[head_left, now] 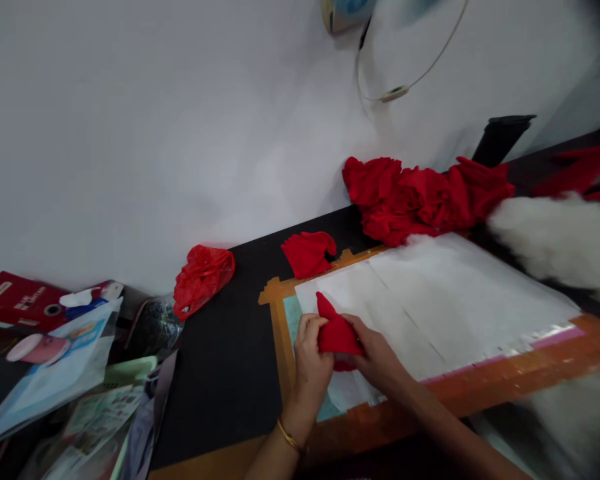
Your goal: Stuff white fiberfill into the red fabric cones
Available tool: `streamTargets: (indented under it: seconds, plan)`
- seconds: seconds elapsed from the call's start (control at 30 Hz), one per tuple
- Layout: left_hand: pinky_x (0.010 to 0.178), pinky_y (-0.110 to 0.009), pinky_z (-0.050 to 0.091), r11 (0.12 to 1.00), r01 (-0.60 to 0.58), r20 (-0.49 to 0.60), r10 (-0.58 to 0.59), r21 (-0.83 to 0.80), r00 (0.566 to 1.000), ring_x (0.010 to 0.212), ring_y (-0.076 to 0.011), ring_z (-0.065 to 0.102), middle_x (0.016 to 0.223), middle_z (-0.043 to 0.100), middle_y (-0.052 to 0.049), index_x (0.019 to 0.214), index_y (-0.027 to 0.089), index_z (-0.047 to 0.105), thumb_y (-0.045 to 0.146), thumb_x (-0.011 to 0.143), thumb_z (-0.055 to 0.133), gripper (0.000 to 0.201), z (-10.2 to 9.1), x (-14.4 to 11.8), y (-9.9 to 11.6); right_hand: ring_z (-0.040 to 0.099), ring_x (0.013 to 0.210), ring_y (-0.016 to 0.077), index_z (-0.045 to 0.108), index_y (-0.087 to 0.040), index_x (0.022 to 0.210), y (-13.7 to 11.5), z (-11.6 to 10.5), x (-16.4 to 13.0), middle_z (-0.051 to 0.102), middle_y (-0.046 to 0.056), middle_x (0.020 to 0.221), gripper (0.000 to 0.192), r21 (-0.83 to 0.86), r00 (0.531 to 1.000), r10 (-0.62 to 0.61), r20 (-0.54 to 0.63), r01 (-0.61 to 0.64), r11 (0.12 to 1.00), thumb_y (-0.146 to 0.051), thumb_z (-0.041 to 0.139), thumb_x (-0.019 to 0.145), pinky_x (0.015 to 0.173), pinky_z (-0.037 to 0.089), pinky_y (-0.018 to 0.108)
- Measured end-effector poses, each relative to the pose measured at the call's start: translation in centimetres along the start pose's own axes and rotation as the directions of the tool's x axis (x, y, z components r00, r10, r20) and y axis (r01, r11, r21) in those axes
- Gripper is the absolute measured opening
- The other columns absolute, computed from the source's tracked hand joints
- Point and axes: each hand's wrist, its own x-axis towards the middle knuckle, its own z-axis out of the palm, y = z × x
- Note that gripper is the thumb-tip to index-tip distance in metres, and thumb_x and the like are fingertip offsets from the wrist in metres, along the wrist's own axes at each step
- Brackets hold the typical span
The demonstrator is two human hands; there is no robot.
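A small red fabric piece with a pointed tip (337, 333) is held between both hands above the left end of a white sheet (445, 300). My left hand (311, 350) grips its left edge, fingers curled around the cloth; a gold bracelet circles that wrist. On the opposite edge my right hand (377, 353) pinches the fabric between thumb and fingers. The cloth's opening faces down toward me, and its inside is mostly hidden. Behind the hands, another flat red fabric piece (307, 253) lies on the black table (215, 373).
Red fabric pieces (425, 197) are heaped along the wall, beside white fluffy stuffing (560, 237). Brown tape (515, 373) borders the sheet. At left are a red plastic bag (200, 277), a pink spool (39, 348), a red box (23, 300) and a green-rimmed bin (140, 367). A cord (440, 57) hangs above.
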Motion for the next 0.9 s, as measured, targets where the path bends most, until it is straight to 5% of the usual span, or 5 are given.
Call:
streamTargets:
  seconds: [0.1,0.3,0.5,0.67,0.9]
  plan:
    - [0.086,-0.034,0.048,1.000,-0.015,0.037,0.015,0.004,0.999,0.096,-0.0196,0.058,0.101,0.060,-0.006,0.102,0.020,0.061,-0.003,0.071,0.045,0.042,0.0,-0.1,0.0,0.063,0.109,0.0229,0.051,-0.020,0.126,0.5,-0.4,0.1,0.065,0.010,0.124,0.063,0.002,0.995,-0.087,-0.041,0.087,0.996,-0.007,0.041,0.066,0.093,0.049,0.037]
    - [0.079,-0.031,0.052,0.995,0.017,0.058,-0.012,-0.098,0.998,0.098,-0.0213,0.061,0.109,0.062,-0.008,0.108,0.019,0.056,0.002,0.067,0.053,0.045,0.4,-0.7,1.1,0.064,0.093,0.0211,0.061,-0.020,0.107,0.4,-0.9,1.1,0.068,0.007,0.103,0.045,-0.025,0.978,-0.090,-0.188,0.087,0.996,-0.007,0.044,0.067,0.082,0.050,0.033]
    - [0.082,-0.036,0.051,0.999,0.037,0.106,-0.037,0.009,0.994,0.090,-0.0209,0.062,0.095,0.065,-0.007,0.098,0.018,0.062,0.001,0.073,0.045,0.034,-0.3,0.0,0.5,0.063,0.091,0.0190,0.063,-0.021,0.102,-0.5,-0.9,1.1,0.067,0.005,0.101,0.042,0.096,0.985,-0.103,-0.137,0.117,0.988,-0.006,0.046,0.067,0.080,0.049,0.031]
    - [0.098,-0.043,0.048,0.995,-0.069,0.241,0.051,0.067,0.969,0.112,-0.0249,0.059,0.119,0.062,-0.014,0.120,0.014,0.058,-0.001,0.072,0.040,0.053,-0.1,-0.2,0.7,0.064,0.095,0.0204,0.064,-0.020,0.104,-0.5,-1.7,1.2,0.068,0.006,0.103,0.040,0.199,0.991,-0.045,-0.123,0.069,0.978,-0.010,0.052,0.067,0.083,0.050,0.032]
    - [0.088,-0.038,0.052,0.995,-0.056,0.168,0.041,0.087,0.985,0.098,-0.0229,0.063,0.104,0.066,-0.010,0.108,0.017,0.064,-0.003,0.071,0.043,0.047,-0.2,-0.2,0.7,0.063,0.092,0.0201,0.066,-0.021,0.099,-0.3,-1.6,1.3,0.068,0.005,0.099,0.041,0.178,0.991,-0.064,-0.115,0.084,0.981,-0.006,0.048,0.066,0.082,0.049,0.032]
